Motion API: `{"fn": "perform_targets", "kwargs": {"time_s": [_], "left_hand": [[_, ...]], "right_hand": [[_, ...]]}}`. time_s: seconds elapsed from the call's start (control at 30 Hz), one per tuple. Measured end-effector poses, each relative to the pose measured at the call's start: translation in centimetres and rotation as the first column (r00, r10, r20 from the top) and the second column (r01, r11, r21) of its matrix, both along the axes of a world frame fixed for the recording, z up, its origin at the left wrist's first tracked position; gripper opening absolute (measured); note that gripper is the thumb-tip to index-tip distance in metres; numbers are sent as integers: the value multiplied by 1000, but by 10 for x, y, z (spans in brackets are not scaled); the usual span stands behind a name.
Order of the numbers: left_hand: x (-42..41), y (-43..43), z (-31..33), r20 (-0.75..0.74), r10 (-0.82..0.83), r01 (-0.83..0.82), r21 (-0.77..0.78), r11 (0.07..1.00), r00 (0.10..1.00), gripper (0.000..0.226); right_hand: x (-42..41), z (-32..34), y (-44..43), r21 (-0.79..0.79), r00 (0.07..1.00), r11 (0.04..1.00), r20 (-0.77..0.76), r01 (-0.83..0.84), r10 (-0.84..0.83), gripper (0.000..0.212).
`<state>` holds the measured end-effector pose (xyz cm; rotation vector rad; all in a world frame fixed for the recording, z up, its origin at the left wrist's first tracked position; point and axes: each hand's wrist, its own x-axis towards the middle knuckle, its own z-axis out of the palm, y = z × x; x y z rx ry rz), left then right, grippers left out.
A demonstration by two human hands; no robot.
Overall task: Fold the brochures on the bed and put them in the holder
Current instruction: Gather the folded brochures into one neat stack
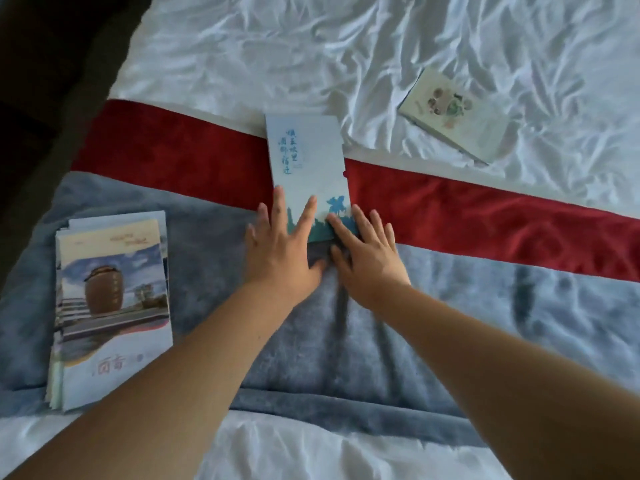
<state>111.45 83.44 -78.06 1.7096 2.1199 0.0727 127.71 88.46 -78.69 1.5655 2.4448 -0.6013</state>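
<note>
Bed (381, 46); blue brochure (308, 157) lengthwise away

One folded blue brochure (308, 168), one brochure stack (110, 306), one cream booklet (457, 116), two hands.

Single view, head-mounted, wide-angle. The scene is looked down on steeply from above the near edge of the bed (381, 46), facing forward across it. Both forearms are seen entering from the bottom corners and converging near frame centre, where the left hand (280, 251) and right hand (367, 258) are placed close to the lens axis. The bed surface is viewed at arm's reach and fills almost the whole frame. A dark strip beyond the bed edge is taken in at the upper left. Straight lines are bowed toward the frame edges. No second view is provided, so no overlap is recorded.
</note>
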Motion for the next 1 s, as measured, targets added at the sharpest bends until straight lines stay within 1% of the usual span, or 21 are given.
{"fn": "perform_targets", "kwargs": {"time_s": [0.07, 0.13, 0.2, 0.3, 0.43, 0.53, 0.57, 0.67, 0.77, 0.87, 0.93, 1.0], "left_hand": [[13, 16, -6, -13, 22, -22, -30, 999, 1000, 102], [21, 25, -13, -29, 53, -54, -35, 998, 998, 100], [27, 29, -19, -39, 81, -83, -35, 996, 996, 99], [31, 28, -27, -25, 122, -122, 5, 993, 992, 99], [36, 28, -33, -23, 184, -182, 78, 980, 983, 101], [47, 35, -36, -53, 218, -212, 104, 972, 975, 105], [51, 38, -37, -58, 226, -219, 111, 970, 972, 106], [59, 45, -39, -75, 270, -260, 117, 959, 960, 111], [62, 45, -38, -100, 290, -277, 127, 952, 952, 114], [63, 46, -31, -111, 302, -289, 121, 950, 947, 112], [70, 50, -25, -88, 342, -336, 78, 939, 935, 112], [81, 59, -19, -51, 394, -395, -7, 919, 918, 110]], "right_hand": [[17, 2, 12, 18, 993, 993, 8, -116, 116, 55], [37, 2, 33, 84, 970, 967, 33, -241, 239, 56], [58, 5, 65, 133, 953, 944, 67, -303, 296, 57], [89, 10, 129, 160, 964, 953, 106, -257, 242, 60], [117, 11, 208, 159, 987, 985, 156, -64, 39, 60], [120, 8, 239, 155, 990, 987, 123, 52, -71, 67], [121, 6, 246, 164, 989, 985, 127, 58, -79, 71], [130, 2, 268, 182, 973, 983, 226, 13, -55, 79], [129, -6, 273, 200, 968, 980, 246, -10, -41, 77], [115, -7, 262, 240, 943, 967, 334, -81, -4, 73], [113, -3, 255, 269, 953, 958, 303, -101, 16, 67], [118, 0, 244, 269, 970, 957, 240, -107, 41, 68]]}}
